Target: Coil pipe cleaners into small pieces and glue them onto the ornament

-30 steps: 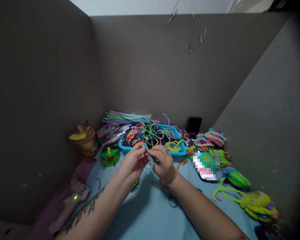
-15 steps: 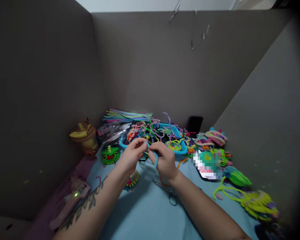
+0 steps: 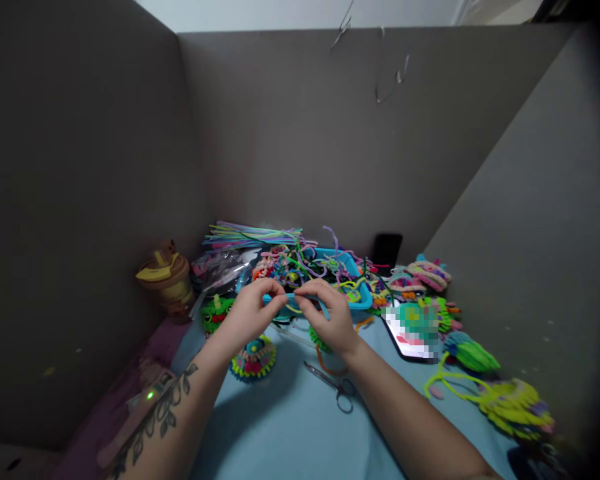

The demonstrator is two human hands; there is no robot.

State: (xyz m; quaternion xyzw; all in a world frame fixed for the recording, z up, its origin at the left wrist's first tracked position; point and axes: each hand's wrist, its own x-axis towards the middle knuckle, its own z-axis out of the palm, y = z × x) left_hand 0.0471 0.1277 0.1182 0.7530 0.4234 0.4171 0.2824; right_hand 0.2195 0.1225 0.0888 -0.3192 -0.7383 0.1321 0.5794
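one blue strip (image 3: 291, 299), pinched by left hand (image 3: 254, 308) and right hand (image 3: 331, 319), seemingly unattached; one colourful piece (image 3: 253, 360), apparently assembled.

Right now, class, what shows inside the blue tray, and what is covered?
A tangle of fuzzy stems shows, with a yellow coil at the right. The left hand and right hand, holding a light blue strip, partly cover the blue tray, whose floor the tangle hides.
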